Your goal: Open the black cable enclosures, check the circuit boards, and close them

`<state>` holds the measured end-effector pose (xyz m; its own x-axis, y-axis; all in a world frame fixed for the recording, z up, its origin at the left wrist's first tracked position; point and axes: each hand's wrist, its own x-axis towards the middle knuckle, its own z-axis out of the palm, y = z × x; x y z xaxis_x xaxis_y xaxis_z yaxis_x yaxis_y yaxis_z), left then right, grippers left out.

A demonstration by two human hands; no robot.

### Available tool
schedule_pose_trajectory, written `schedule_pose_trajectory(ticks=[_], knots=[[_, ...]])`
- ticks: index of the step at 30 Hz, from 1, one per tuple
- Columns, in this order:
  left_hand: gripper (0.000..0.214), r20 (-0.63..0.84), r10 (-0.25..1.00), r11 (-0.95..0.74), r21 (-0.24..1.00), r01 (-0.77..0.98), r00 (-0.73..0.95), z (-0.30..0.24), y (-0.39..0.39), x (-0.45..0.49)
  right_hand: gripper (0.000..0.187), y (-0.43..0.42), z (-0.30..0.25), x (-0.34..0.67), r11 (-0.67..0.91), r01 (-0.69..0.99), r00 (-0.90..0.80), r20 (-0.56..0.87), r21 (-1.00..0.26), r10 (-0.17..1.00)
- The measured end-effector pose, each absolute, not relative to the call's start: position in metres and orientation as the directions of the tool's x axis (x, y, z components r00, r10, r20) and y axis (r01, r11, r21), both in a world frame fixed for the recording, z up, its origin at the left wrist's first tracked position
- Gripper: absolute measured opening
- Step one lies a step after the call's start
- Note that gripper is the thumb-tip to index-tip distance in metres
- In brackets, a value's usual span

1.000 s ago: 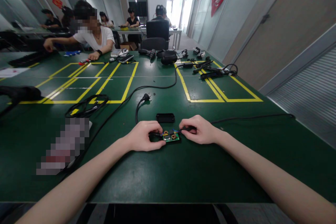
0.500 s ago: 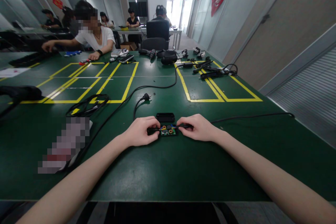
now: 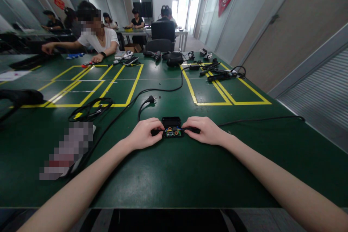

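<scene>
A small green circuit board [image 3: 172,132] with copper coils lies on the green table [image 3: 174,174], its far edge against a black plastic case half [image 3: 171,120]. My left hand [image 3: 143,133] pinches the black cable stub at the board's left end. My right hand [image 3: 206,130] pinches the black cable [image 3: 261,120] leaving its right end. Both hands are closed on those cable ends, with the board between them.
A power plug [image 3: 150,99] and its cord lie just beyond the case. A coil of black cable [image 3: 90,108] and a blurred flat object [image 3: 67,150] sit at the left. Yellow tape boxes, tools and adapters [image 3: 217,72] lie farther off. A person in white [image 3: 96,38] sits at the far left.
Both hands have carried the circuit board away from me, from open table up to the black case half, where it now sits against the case.
</scene>
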<state>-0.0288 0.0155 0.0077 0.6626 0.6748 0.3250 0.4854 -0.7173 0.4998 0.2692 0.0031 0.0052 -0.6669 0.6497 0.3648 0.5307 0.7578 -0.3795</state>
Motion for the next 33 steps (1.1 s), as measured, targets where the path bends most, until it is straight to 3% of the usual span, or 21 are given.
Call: schedule_pose_trajectory(ticks=[11, 14, 17, 21, 25, 29, 33], knots=[[0.012, 0.311, 0.642, -0.753, 0.43, 0.498, 0.701, 0.01, 0.012, -0.024, 0.022, 0.003, 0.008, 0.266, 0.814, 0.491, -0.718, 0.386, -0.309, 0.58], [0.009, 0.336, 0.636, -0.764, 0.404, 0.504, 0.695, 0.009, 0.012, -0.023, 0.023, 0.003, 0.006, 0.264, 0.81, 0.468, -0.699, 0.413, -0.355, 0.584], [0.011, 0.375, 0.663, -0.746, 0.407, 0.527, 0.648, 0.008, 0.013, -0.024, 0.024, 0.005, -0.002, 0.261, 0.736, 0.522, -0.571, 0.464, -0.432, 0.677], [0.019, 0.428, 0.768, -0.637, 0.431, 0.639, 0.477, 0.005, 0.017, -0.025, 0.017, 0.011, -0.013, 0.255, 0.517, 0.733, -0.308, 0.463, -0.442, 0.831], [0.02, 0.392, 0.814, -0.576, 0.454, 0.68, 0.428, -0.001, 0.022, -0.023, 0.018, 0.015, -0.019, 0.251, 0.465, 0.754, -0.284, 0.408, -0.464, 0.868], [0.015, 0.349, 0.84, -0.542, 0.567, 0.62, 0.415, -0.005, 0.022, -0.018, 0.012, 0.014, -0.019, 0.249, 0.448, 0.643, -0.276, 0.358, -0.622, 0.892], [0.014, 0.273, 0.903, -0.418, 0.734, 0.536, 0.331, -0.005, 0.019, -0.016, 0.019, 0.011, -0.017, 0.245, 0.334, 0.461, -0.218, 0.26, -0.822, 0.941]])
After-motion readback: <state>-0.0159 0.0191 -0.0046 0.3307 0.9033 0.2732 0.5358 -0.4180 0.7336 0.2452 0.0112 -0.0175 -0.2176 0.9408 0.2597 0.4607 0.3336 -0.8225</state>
